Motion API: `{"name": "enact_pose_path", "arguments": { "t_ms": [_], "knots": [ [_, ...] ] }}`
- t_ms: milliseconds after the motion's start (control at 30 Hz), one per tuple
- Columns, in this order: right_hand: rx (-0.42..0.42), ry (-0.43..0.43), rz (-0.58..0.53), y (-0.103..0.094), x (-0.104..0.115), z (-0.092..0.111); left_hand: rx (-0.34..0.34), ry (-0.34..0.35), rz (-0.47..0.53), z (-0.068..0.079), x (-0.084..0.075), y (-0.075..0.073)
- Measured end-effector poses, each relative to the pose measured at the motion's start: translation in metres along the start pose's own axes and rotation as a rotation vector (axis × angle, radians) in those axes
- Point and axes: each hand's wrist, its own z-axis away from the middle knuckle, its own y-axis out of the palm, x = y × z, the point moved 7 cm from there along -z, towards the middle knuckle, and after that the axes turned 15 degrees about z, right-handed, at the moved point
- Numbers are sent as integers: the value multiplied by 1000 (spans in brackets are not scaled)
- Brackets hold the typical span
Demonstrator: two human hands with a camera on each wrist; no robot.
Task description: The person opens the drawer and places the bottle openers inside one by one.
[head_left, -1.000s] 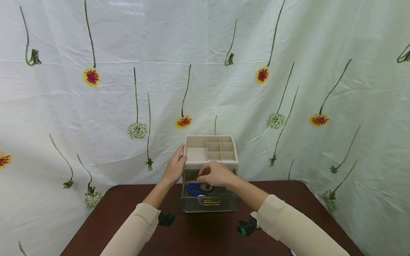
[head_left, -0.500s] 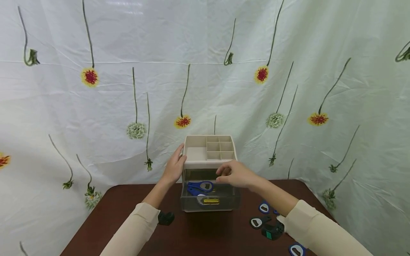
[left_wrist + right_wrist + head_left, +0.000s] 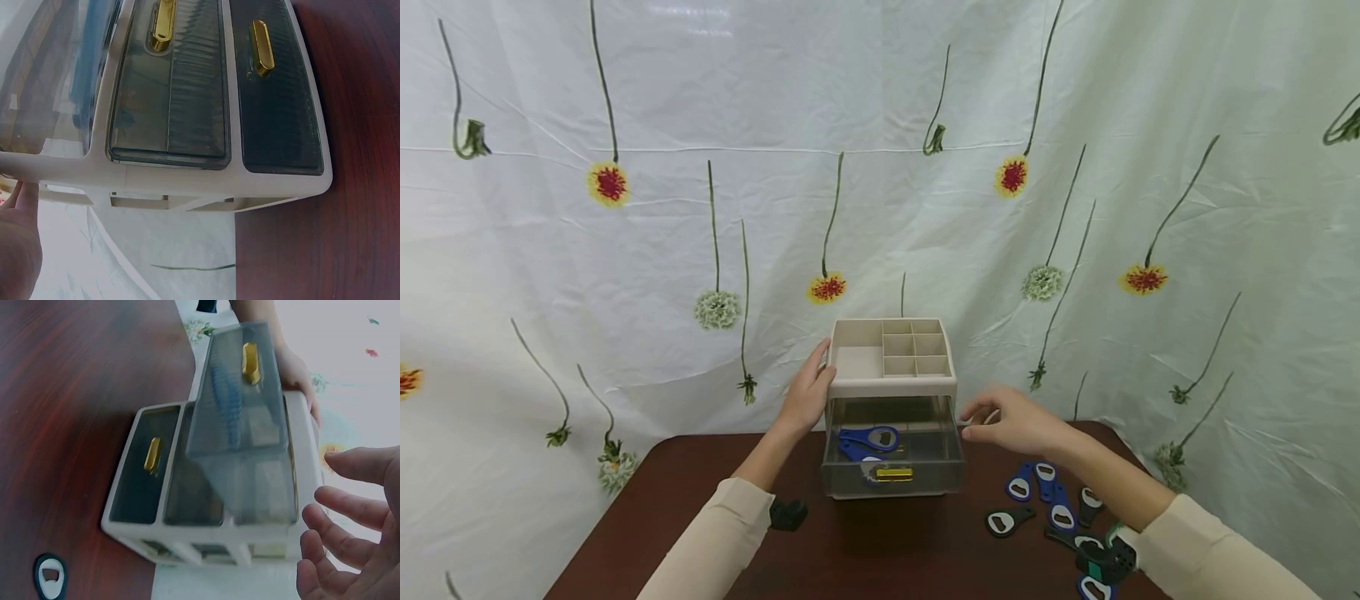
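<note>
A cream desktop organizer stands on the table with its top smoky clear drawer pulled out. Blue bottle openers lie in the left part of that drawer. My left hand rests against the organizer's upper left side, fingers along its edge. Just right of the drawer, my right hand is held in the air with nothing in it. In the right wrist view its fingers are loosely bent and spread. The two lower drawers are pushed in, each with a gold handle.
Several blue and black bottle openers lie on the dark red table to the right, some overlapping. My right wrist and its camera partly cover them. Divided compartments top the organizer. A flower-print white curtain hangs behind.
My right hand has moved right, from over the open drawer to beside it, uncovering the drawer and the bottle openers on the table. My left hand stays on the organizer's side.
</note>
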Motion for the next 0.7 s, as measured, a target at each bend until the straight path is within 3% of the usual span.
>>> {"name": "enact_pose_path", "arguments": {
  "t_ms": [267,500,700],
  "knots": [
    [66,-68,-16,0,-38,29,-18,-12,-18,0,0,1],
    [150,-38,-29,15,-80,52,-22,-8,-21,0,0,0],
    [188,-87,-53,27,-102,66,-16,1,-26,-1,0,0]
  ]
}}
